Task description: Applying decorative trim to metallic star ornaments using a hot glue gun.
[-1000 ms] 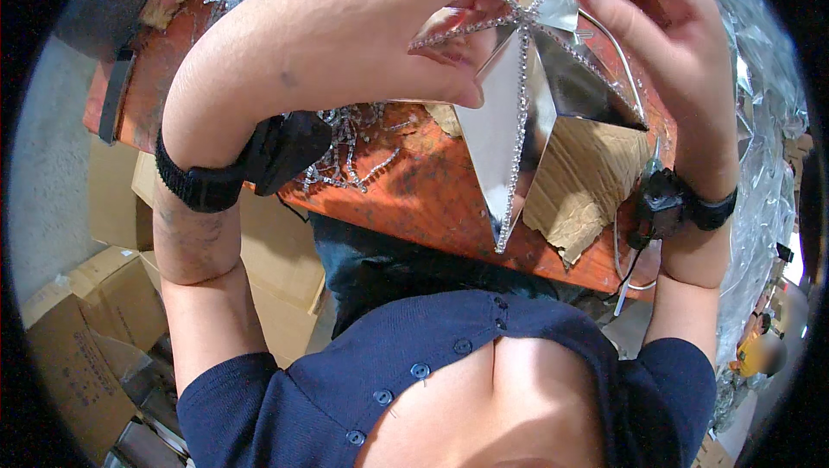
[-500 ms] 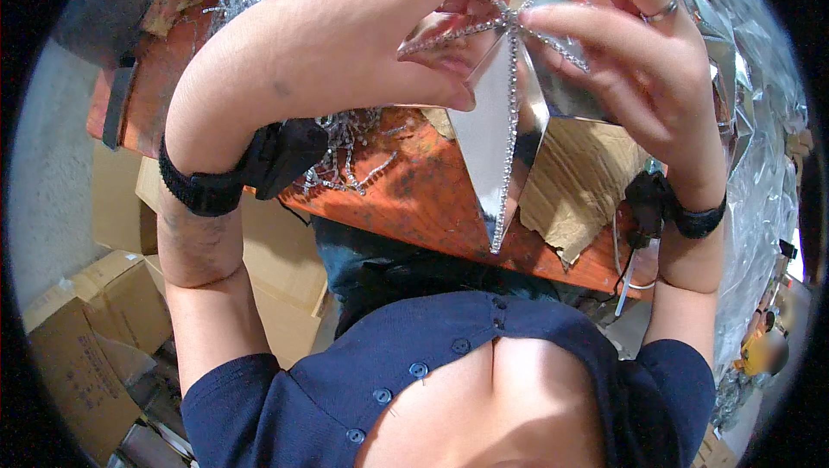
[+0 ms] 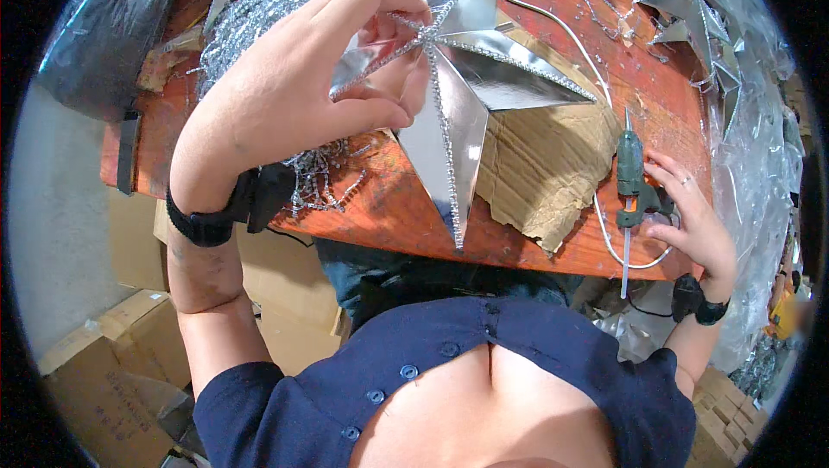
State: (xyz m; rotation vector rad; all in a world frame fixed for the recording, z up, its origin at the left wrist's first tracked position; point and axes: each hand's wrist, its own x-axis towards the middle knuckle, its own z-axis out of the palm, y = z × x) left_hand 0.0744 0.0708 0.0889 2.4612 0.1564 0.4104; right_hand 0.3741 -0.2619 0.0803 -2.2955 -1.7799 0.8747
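Note:
A shiny silver five-pointed star (image 3: 445,114), its ridges trimmed with silver bead strings, is in my left hand (image 3: 285,79). My thumb and fingers curl over its left side, covering part of that point. The star's lowest point hangs toward the table's near edge. At the right, my right hand (image 3: 695,222) is beside a dark green glue gun (image 3: 630,170), its fingers apart around the handle. A clear glue stick (image 3: 625,261) sticks out of the gun's rear end. Exactly where my right fingertips touch the gun is hard to tell.
A torn piece of cardboard (image 3: 544,174) lies on the red-orange table (image 3: 380,209). Silver bead strings (image 3: 259,28) heap at the left. A white cord (image 3: 561,23) curves across the table. More silver stars (image 3: 682,6) and clear plastic wrap (image 3: 751,183) are at the right; cardboard boxes (image 3: 129,330) stand below left.
My right hand has left the star's centre and moved down and right to the glue gun. The star and my left hand have shifted left, and more of the table shows.

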